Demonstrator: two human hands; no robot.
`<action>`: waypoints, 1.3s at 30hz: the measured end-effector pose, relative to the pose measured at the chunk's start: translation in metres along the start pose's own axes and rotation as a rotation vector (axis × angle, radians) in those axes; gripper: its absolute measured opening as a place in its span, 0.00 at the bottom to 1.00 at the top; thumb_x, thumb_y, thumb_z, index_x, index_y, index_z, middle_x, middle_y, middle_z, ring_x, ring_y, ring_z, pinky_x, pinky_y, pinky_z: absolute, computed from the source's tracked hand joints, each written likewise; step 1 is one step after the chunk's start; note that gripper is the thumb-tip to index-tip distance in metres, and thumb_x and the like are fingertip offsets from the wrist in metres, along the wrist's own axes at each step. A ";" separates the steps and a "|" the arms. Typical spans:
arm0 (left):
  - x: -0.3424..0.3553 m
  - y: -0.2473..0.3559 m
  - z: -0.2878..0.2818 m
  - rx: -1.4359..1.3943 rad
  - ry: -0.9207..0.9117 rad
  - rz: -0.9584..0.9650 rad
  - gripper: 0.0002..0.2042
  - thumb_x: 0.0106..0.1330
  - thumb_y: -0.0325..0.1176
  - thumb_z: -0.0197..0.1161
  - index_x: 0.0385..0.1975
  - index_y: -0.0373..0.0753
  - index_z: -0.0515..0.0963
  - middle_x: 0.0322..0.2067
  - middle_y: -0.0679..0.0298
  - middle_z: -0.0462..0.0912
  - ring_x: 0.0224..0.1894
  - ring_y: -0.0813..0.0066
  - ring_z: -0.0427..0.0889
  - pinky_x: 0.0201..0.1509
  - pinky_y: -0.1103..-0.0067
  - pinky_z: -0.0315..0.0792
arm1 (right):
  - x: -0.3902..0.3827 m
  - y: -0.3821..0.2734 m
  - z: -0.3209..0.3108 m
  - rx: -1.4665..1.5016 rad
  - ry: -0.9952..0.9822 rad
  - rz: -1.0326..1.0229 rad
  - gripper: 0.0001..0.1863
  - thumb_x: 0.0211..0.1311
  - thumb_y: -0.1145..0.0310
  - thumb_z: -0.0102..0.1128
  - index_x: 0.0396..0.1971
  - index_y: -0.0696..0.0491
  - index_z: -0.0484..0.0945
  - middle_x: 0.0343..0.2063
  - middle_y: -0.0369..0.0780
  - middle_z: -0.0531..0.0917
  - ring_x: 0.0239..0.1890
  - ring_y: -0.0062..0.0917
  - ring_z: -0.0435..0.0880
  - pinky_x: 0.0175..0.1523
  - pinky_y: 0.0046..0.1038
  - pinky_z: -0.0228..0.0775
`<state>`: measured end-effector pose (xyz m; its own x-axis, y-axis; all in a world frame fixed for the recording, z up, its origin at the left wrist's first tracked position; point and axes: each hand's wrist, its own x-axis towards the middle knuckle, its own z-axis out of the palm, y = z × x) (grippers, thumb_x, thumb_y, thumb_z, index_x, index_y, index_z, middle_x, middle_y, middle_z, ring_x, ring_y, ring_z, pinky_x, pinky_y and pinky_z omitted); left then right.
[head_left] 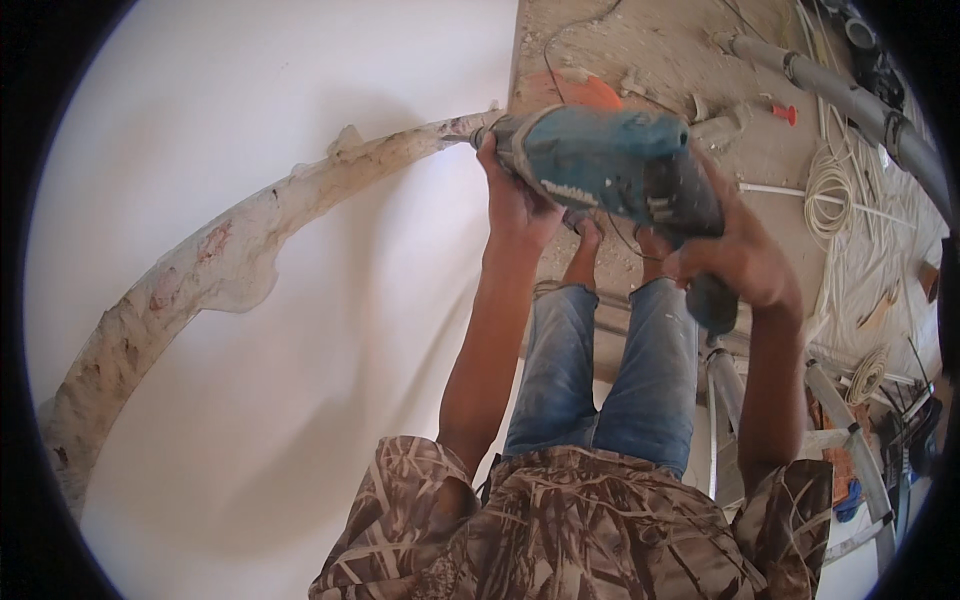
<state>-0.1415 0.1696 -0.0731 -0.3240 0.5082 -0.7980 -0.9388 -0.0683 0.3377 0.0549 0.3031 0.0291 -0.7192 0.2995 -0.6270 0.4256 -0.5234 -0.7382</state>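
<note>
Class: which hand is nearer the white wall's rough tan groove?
The left hand. It holds the teal power drill up front, beside the groove; the right hand grips its rear, farther right.

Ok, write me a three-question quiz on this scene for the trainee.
1. Multiple choice: where does the right hand hold the teal rotary hammer?
a) at the front collar
b) at the rear handle
c) by the power cord
2. True or false: the bit points toward the rough channel in the white wall.
3. Fill in: the larger coil of cream cable lies on the person's ____ side.

Key: 1 b; 2 true; 3 right.
</note>
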 end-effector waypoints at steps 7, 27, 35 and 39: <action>0.034 0.030 -0.019 -0.060 -0.207 -0.028 0.32 0.71 0.65 0.42 0.59 0.46 0.75 0.57 0.63 0.78 0.60 0.61 0.76 0.65 0.59 0.71 | 0.057 -0.031 0.037 -0.204 -0.045 -0.006 0.51 0.45 0.75 0.62 0.75 0.53 0.53 0.36 0.45 0.81 0.25 0.23 0.79 0.29 0.27 0.73; -0.070 -0.004 -0.112 0.245 0.060 -0.092 0.33 0.68 0.69 0.46 0.51 0.42 0.76 0.43 0.59 0.83 0.39 0.61 0.86 0.45 0.64 0.83 | -0.098 0.115 0.136 0.084 0.073 -0.134 0.53 0.42 0.78 0.64 0.74 0.54 0.52 0.59 0.54 0.76 0.61 0.45 0.78 0.67 0.34 0.66; -0.085 0.006 -0.105 0.260 -0.116 -0.107 0.30 0.69 0.66 0.46 0.53 0.46 0.75 0.42 0.58 0.81 0.37 0.56 0.85 0.37 0.62 0.85 | -0.105 0.131 0.177 0.024 0.178 -0.262 0.52 0.43 0.76 0.67 0.73 0.56 0.55 0.57 0.58 0.77 0.59 0.51 0.79 0.62 0.38 0.72; -0.068 0.022 -0.128 0.312 -0.096 -0.131 0.31 0.69 0.66 0.47 0.55 0.46 0.75 0.45 0.58 0.80 0.41 0.56 0.85 0.46 0.61 0.85 | -0.090 0.127 0.187 0.059 0.196 -0.222 0.52 0.43 0.75 0.67 0.73 0.54 0.56 0.56 0.58 0.78 0.57 0.51 0.80 0.60 0.39 0.74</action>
<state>-0.1549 0.0236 -0.0757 -0.1770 0.5750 -0.7988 -0.8858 0.2606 0.3839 0.0705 0.0602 0.0381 -0.6692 0.5567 -0.4922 0.2332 -0.4716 -0.8504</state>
